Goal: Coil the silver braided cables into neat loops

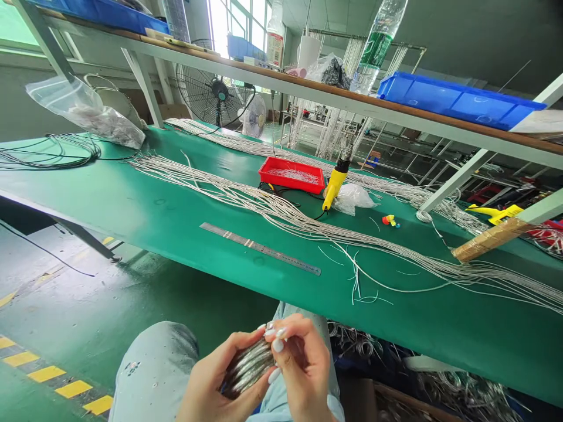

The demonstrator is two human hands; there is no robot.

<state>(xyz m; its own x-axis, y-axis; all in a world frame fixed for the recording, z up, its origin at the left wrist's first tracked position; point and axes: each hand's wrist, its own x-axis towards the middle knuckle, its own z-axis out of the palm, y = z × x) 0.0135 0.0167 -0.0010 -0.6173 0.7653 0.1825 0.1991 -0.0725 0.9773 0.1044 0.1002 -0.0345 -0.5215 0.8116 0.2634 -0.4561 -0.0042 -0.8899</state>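
Note:
A coil of silvery cable [248, 366] is in my hands above my lap, below the table's front edge. My left hand [209, 375] is closed around the coil's left side, its thumb along the top. At the coil's upper right end, my right hand [305, 363] is closed, with thumb and fingertips pinched together against it. The fingertips of both hands meet there and hide the exact spot being pinched. Beyond them, a steel ruler [281, 253] and a long bundle of white cables [281, 208] lie on the green table [176, 228].
Farther back are a red tray [290, 186] of white wire scraps, a yellow heat gun [335, 184] and a plastic bag [354, 199]. A shelf [303, 91] spans the table, bearing a blue bin [457, 99] and bottles. Cable coils [466, 375] lie under the table.

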